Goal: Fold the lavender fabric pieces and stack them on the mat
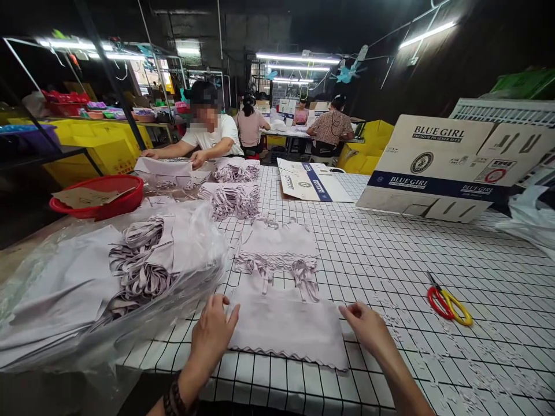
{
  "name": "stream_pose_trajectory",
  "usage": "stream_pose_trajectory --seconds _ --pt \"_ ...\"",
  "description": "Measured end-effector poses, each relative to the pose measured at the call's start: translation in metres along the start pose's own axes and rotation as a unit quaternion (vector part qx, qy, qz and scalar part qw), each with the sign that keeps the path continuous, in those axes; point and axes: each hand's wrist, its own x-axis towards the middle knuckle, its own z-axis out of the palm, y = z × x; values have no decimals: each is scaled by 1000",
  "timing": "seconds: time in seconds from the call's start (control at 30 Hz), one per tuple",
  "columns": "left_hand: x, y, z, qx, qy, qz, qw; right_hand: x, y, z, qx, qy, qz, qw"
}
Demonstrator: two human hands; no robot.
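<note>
A pale lilac camisole top lies flat before me, its thin straps pointing away and its wavy hem towards me. At its left edge is my left hand, thumb and fingers apart, holding nothing. My right hand has its fingers pinched together at the top's right edge. Just beyond lies a stack of similar tops with layered wavy hems. To the left, a clear plastic bag lies around more lilac pieces with bunched straps.
Red-and-yellow scissors lie right among scattered thread scraps on the grid-patterned tablecloth. Cardboard pieces stand at the back right. A red basin sits far left. A co-worker handles lilac pieces across the table, near more bundles.
</note>
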Motion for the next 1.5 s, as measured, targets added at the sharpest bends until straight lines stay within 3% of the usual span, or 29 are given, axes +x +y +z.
stream_pose_trajectory --seconds 0.1,0.17,0.3,0.43,0.63,0.8,1.0,1.13,1.2,1.27,1.33,1.43,1.5 --pt "43 29 2 -61 34 91 993 46 -42 0 42 25 -64 997" --pt "82 49 7 -68 46 106 991 80 -70 9 49 33 -81 995" --pt "152 73 19 7 46 43 998 136 -103 31 22 47 -18 998" --pt "184 74 29 40 38 1 998 160 -109 39 18 43 14 999" --pt "187 69 32 76 55 -1 996 162 -109 36 -7 55 29 998" --pt "186 71 31 16 60 -52 997 158 -109 37 -34 91 -8 995" --pt "187 67 31 -3 40 -51 998 163 -110 37 37 19 24 999" --pt "188 65 31 -3 37 -43 998 154 -111 21 31 31 16 999" --pt "188 64 32 -4 37 -43 998 136 -109 11 16 -14 -39 999" --pt "189 63 33 -8 37 -43 998 111 -104 4 -11 -134 -91 987" --pt "189 62 34 -14 38 -41 998 85 -95 2 -63 -232 -99 965" --pt "189 61 35 -23 45 -38 998 63 -83 3 -123 -260 -80 954" --pt "189 61 36 -28 54 -38 997 64 -80 0 -86 -284 -96 950"
